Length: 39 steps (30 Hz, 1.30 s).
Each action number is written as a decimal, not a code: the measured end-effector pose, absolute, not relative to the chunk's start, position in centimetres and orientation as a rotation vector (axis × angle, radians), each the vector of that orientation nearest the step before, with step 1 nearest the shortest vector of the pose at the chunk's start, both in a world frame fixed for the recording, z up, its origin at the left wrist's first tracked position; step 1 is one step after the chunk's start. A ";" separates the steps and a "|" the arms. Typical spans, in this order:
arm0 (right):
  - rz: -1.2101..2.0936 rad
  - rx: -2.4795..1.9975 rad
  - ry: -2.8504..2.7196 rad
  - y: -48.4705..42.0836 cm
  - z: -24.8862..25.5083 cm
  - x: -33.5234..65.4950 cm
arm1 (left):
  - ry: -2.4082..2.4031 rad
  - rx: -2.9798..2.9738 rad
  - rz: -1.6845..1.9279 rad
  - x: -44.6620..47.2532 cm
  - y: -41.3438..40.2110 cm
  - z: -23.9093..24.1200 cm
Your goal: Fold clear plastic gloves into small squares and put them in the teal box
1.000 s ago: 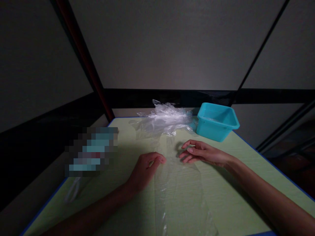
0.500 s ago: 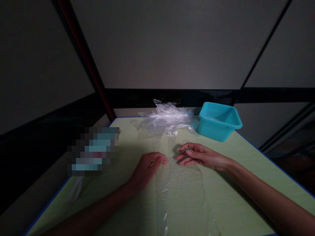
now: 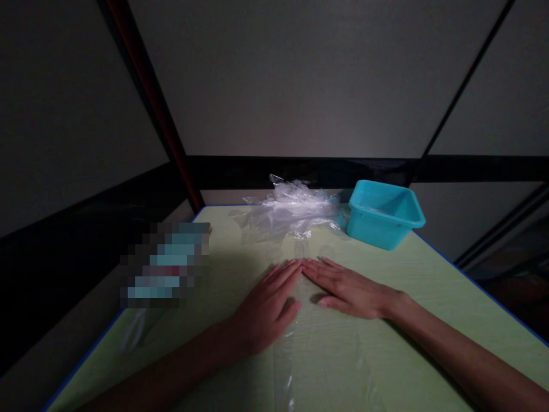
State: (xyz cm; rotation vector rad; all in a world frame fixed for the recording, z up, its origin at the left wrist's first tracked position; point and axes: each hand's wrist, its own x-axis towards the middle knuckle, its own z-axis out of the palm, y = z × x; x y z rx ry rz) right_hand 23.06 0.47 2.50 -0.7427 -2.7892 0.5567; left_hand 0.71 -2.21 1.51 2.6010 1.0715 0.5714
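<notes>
A clear plastic sheet or bag (image 3: 317,366) lies flat on the green table (image 3: 429,303), running from the near edge toward the middle. My left hand (image 3: 268,306) rests palm down on its upper part, fingers stretched out. My right hand (image 3: 347,289) lies flat beside it, fingers extended, the fingertips of both hands almost meeting. Neither hand holds anything.
A heap of crumpled clear plastic (image 3: 291,212) sits at the table's far edge. A turquoise plastic tub (image 3: 384,220) stands to its right. A blurred-out patch (image 3: 165,263) covers something at the table's left edge. Dark panels surround the table.
Both hands have opened from a loose curl and pressed flat onto the plastic sheet, their fingertips coming together at the middle.
</notes>
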 end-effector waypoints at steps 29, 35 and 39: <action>0.374 -0.877 -2.866 0.9 2.6 24.2 | 0.923 2.780 0.174 0.5 -2.9 2.0; 0.305 -0.919 -2.945 0.6 2.1 23.8 | 0.936 2.767 0.125 0.7 -3.0 2.2; 0.255 -0.914 -2.943 0.6 2.2 23.9 | 0.928 2.779 0.137 0.6 -3.0 2.0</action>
